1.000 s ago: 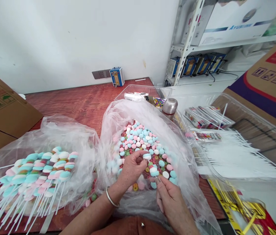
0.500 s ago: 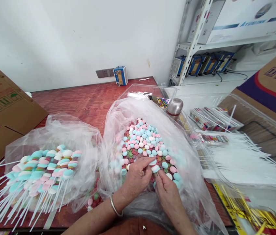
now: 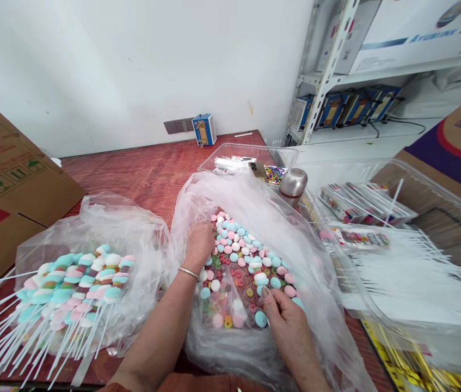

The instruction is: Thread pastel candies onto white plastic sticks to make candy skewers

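Observation:
My right hand (image 3: 285, 313) is closed, thumb and fingertips pinched together, on a candy skewer (image 3: 259, 276) of stacked pastel pieces; its stick is mostly hidden by the fingers. At the left side of the open clear plastic bag (image 3: 250, 190), my left hand (image 3: 200, 245) reaches among the loose candies; its fingertips are hidden. Pink, blue and white round candies (image 3: 241, 231) lie in the bag, with small fruit-coloured ring candies (image 3: 236, 272) among them. To the left, a pile of finished candy skewers (image 3: 73, 277) rests on another plastic bag (image 3: 132, 234), white sticks pointing toward me.
A cardboard box (image 3: 13, 179) stands at the left. Behind the bag are a clear tray (image 3: 230, 149) and a steel flask (image 3: 293, 185). At right, a clear bin (image 3: 352, 277) holds white sticks (image 3: 405, 267) and packets. Gold twist ties (image 3: 410, 359) lie below it.
My left hand has left the skewer and moved up and left to the loose candies. My right hand stays with the skewer, slightly lower. The view has shifted a little.

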`<state>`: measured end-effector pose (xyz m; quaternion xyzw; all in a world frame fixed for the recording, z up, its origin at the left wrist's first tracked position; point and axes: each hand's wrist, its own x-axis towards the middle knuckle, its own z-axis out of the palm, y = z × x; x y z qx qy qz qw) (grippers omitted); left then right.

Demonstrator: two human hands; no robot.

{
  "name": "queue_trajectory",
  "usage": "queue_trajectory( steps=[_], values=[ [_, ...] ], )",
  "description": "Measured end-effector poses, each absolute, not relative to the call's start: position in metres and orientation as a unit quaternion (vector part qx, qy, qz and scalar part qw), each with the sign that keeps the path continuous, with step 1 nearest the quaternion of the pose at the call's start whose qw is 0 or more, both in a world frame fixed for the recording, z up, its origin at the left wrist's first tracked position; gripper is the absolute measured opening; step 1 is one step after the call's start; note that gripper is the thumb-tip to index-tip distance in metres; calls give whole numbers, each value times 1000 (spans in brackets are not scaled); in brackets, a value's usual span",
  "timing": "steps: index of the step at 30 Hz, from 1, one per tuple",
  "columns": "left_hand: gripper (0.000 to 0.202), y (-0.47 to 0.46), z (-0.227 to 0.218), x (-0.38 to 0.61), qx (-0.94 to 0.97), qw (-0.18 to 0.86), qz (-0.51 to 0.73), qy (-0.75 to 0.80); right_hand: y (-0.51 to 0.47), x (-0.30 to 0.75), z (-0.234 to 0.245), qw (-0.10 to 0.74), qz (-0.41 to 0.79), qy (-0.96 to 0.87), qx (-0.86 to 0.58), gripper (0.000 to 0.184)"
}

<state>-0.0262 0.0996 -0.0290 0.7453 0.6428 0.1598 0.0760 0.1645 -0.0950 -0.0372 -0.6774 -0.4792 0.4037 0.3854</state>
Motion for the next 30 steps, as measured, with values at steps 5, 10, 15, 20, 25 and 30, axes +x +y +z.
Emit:
queue_trajectory(
  steps=[5,10,15,20,25,30],
  values=[
    [14,90,-23,-23,739,75,185,644,-92,163,-34,381,404,-484,-677,40],
    [16,64,-8,-16,655,362,337,571,-87,158,-30,395,381,-521,-653,38],
    [24,40,8,-2,572,550,343,503,-87,157,-31,392,380,-532,-647,37],
    [20,33,12,7,562,547,350,513,-90,159,-25,385,379,-529,-655,37],
    [20,35,4,8,575,549,339,503,-91,161,-17,403,385,-517,-650,38],
    [19,30,-4,10,623,524,354,459,-90,162,-22,388,408,-506,-654,39]
  ],
)
